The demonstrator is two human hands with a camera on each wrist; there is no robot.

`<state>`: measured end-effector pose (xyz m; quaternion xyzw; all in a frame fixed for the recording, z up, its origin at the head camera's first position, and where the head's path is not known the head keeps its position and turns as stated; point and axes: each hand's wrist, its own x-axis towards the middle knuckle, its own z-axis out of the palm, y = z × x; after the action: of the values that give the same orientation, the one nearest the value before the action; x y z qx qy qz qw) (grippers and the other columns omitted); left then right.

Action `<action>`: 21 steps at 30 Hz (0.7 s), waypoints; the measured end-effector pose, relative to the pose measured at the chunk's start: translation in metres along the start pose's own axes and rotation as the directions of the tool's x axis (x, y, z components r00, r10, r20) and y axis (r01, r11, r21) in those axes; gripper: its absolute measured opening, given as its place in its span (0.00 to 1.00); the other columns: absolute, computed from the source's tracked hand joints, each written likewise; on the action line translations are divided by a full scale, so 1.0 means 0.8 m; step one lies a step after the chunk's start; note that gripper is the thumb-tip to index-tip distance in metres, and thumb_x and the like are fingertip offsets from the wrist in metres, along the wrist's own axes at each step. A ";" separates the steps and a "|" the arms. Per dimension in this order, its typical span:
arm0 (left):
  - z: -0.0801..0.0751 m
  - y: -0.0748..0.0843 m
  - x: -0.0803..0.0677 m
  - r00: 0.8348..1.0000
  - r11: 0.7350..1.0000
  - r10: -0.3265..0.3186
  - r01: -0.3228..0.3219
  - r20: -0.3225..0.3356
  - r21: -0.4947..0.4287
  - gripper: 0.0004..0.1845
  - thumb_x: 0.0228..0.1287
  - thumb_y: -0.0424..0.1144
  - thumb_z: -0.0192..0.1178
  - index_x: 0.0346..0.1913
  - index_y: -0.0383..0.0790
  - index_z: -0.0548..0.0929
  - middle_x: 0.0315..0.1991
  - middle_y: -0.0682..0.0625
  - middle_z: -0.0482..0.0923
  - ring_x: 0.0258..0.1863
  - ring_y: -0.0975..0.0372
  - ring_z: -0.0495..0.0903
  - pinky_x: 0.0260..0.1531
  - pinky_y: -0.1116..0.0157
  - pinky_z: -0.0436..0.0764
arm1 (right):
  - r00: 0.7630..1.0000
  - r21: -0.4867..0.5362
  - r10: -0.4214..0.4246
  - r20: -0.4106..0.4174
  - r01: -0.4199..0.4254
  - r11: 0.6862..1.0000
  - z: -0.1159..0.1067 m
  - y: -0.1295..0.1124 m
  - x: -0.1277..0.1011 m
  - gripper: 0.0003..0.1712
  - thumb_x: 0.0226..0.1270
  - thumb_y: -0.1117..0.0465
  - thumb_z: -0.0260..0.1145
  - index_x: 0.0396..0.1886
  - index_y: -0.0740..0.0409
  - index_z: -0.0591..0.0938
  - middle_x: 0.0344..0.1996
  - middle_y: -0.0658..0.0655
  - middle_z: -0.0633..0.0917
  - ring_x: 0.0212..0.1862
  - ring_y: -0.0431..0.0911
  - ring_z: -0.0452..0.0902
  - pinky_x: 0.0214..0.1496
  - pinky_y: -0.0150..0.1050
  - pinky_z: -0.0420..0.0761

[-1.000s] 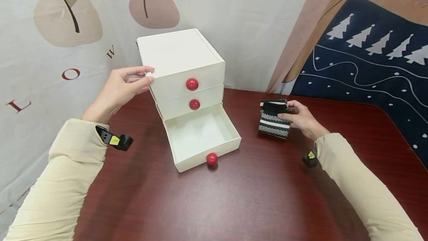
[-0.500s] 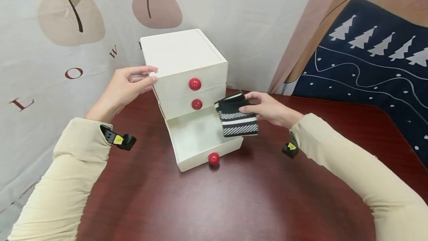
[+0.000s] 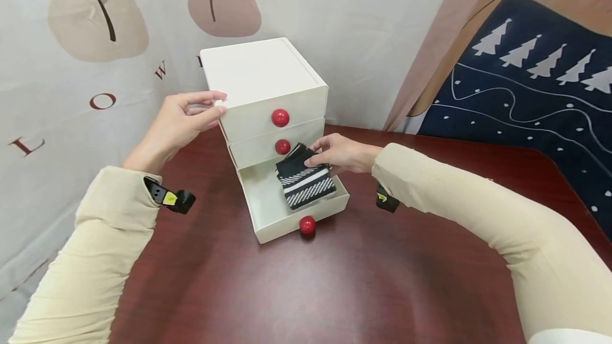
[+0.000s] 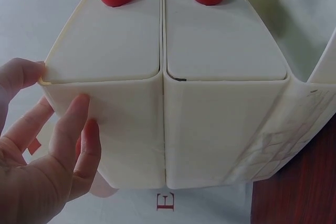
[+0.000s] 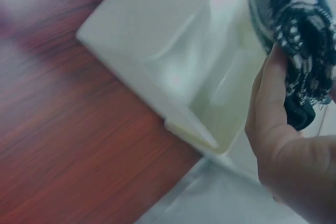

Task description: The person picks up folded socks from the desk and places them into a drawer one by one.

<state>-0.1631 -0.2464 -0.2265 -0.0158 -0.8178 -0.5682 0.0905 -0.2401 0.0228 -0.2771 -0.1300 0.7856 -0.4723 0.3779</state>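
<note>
A white drawer unit (image 3: pixel 260 70) with red ball knobs stands on the table, its bottom drawer (image 3: pixel 258 211) pulled out. My left hand (image 3: pixel 174 123) grips the unit's upper left front corner, the thumb at the front edge and other fingers on the top and side. Over that open drawer, my right hand (image 3: pixel 341 153) pinches a folded black-and-white striped cloth (image 3: pixel 308 182) by its right edge, thumb on top. The right wrist view shows the folded layers of the cloth end-on, with the fingers beneath hidden.
A dark red wooden table (image 3: pixel 306 291) extends in front of the unit and to its right. Behind the unit hangs a printed white curtain (image 3: pixel 344 41). A navy cloth with white trees (image 3: pixel 521 84) hangs at the right. The two upper drawers are closed.
My right hand has carried the striped cloth leftward from the table's right side to over the bottom drawer. My left hand has stayed at the unit's corner.
</note>
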 end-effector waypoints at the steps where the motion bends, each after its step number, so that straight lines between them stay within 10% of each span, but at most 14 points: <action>1: 0.000 0.001 0.000 1.000 1.000 -0.002 0.002 0.000 -0.001 0.18 0.57 0.38 0.59 0.50 0.37 0.77 0.47 0.47 0.64 0.40 0.68 0.73 0.39 0.74 0.78 | 1.000 -0.001 0.003 -0.005 -0.003 1.000 0.003 -0.002 0.002 0.21 0.58 0.66 0.62 0.51 0.64 0.70 0.41 0.62 0.77 0.35 0.47 0.77 0.42 0.42 0.80; 21: 0.002 0.002 0.000 1.000 1.000 -0.010 0.010 -0.007 -0.005 0.18 0.57 0.38 0.59 0.51 0.37 0.76 0.48 0.45 0.63 0.42 0.66 0.73 0.39 0.75 0.78 | 0.994 -0.034 0.111 0.014 -0.111 0.993 0.042 0.014 0.045 0.27 0.60 0.68 0.60 0.59 0.62 0.64 0.45 0.61 0.73 0.37 0.46 0.73 0.44 0.41 0.79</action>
<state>-0.1629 -0.2446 -0.2258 -0.0102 -0.8162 -0.5706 0.0905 -0.2391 -0.0133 -0.3127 -0.0962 0.7964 -0.4364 0.4076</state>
